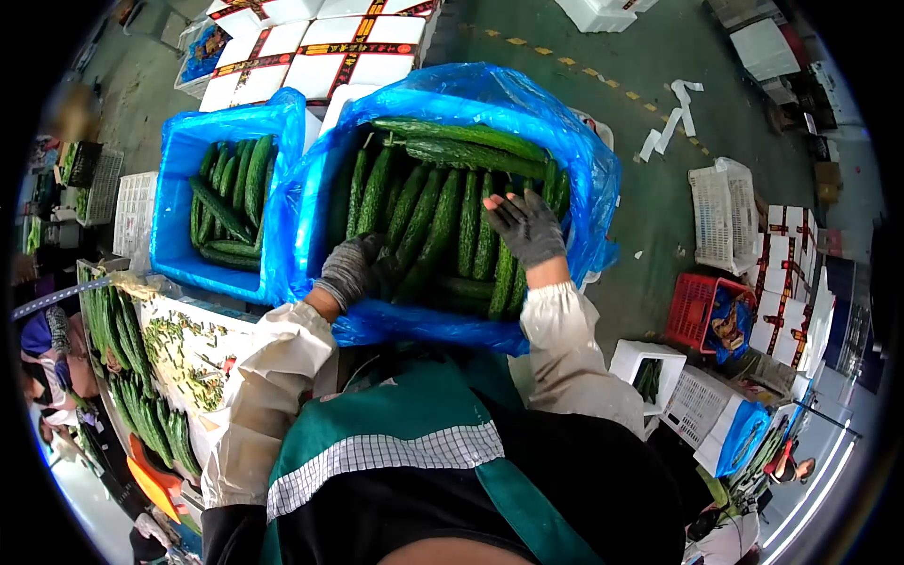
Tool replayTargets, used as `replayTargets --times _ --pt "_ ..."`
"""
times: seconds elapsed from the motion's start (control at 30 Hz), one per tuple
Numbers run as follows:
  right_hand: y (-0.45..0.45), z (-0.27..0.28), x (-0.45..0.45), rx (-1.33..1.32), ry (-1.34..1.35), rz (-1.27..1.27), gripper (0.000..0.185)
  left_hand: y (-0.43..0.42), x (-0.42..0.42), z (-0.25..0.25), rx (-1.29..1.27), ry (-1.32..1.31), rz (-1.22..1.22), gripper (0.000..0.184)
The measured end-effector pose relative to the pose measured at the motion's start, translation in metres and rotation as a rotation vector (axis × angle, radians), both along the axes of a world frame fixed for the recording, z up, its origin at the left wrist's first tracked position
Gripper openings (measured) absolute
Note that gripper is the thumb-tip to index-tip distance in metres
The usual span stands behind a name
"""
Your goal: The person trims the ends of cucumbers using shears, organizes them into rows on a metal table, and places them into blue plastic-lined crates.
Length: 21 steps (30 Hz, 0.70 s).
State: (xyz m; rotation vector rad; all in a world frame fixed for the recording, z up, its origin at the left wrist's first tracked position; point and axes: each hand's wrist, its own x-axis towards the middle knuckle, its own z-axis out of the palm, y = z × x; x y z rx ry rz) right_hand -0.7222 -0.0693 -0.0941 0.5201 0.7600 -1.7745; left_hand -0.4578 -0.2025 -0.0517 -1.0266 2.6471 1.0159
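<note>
A large box lined with a blue plastic bag stands in front of me, filled with long green cucumbers. Most lie lengthwise side by side, with a couple across the far end. My right hand, in a grey glove with bare fingertips, is over the right part of the row, fingers stretched and apart, holding nothing. At the near left side of the box, my left hand, also gloved in grey, reaches in against the cucumbers. Its fingers point down into shadow, and their grip is hard to see.
A smaller blue-lined box with cucumbers adjoins on the left. White taped cartons are beyond. On the left, a table holds more cucumbers and scattered trimmings. A red crate and white crate stand right.
</note>
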Motion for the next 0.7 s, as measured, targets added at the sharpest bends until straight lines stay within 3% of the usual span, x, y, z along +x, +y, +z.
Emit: replayTargets --times 0.07,0.27,0.33,0.53,0.7 --pt "-0.018 -0.018 -0.006 0.153 -0.091 -0.117 0.039 -0.002 -0.004 -0.015 -0.019 -0.012 -0.001 0.038" --pt "-0.047 -0.02 -0.024 0.29 -0.108 -0.18 0.048 0.009 -0.019 -0.005 0.052 0.037 -0.063 0.036" --pt "-0.048 -0.02 -0.031 0.168 -0.089 -0.067 0.046 0.015 -0.021 0.006 0.134 -0.097 -0.085 0.04" --pt "-0.06 -0.008 -0.038 0.147 -0.096 0.028 0.048 0.043 -0.002 0.033 -0.126 -0.492 -0.204 0.061" --pt "-0.026 -0.041 -0.051 -0.071 -0.244 0.04 0.049 0.049 0.018 0.035 0.028 -0.603 -0.185 0.063"
